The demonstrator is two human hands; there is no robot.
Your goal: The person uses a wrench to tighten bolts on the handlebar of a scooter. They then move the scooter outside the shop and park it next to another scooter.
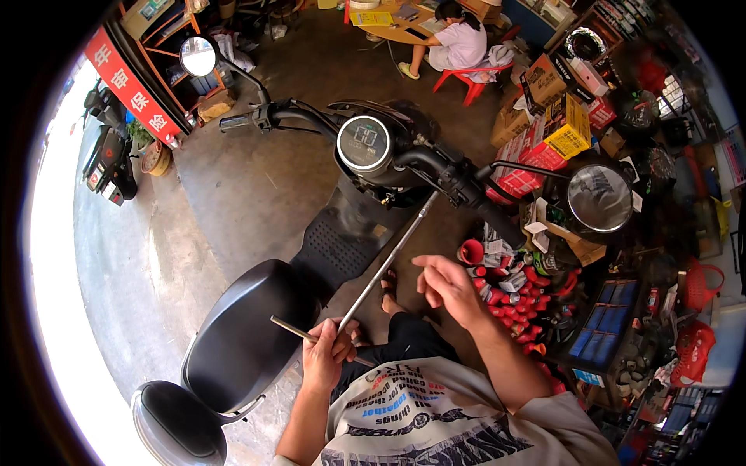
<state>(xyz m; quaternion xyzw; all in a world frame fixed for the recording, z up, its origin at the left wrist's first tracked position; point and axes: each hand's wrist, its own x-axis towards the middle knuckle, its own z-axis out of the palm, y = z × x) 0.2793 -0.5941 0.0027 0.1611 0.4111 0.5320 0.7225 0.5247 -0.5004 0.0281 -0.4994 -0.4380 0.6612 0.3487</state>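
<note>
My left hand (323,351) is closed round the handle end of a long T-handle wrench (381,272), with its short crossbar sticking out on both sides of the fist. The shiny shaft slants up and away, its far end close below the scooter's right handlebar; whether it touches anything there I cannot tell. To the right of the shaft, my right hand (451,289) hovers with nothing in it, index finger stretched and the others loosely bent. The black electric scooter (342,241) stands at my left, its seat (245,334) beside my left hand and its round display (364,144) ahead.
Red bottles (513,307) crowd the floor at my right, near a blue-topped battery-like box (606,322). Stacked cartons (567,124) rise behind the right mirror (599,198). A person (460,39) sits on a red chair (470,81) at a table. Another scooter (109,167) stands far left.
</note>
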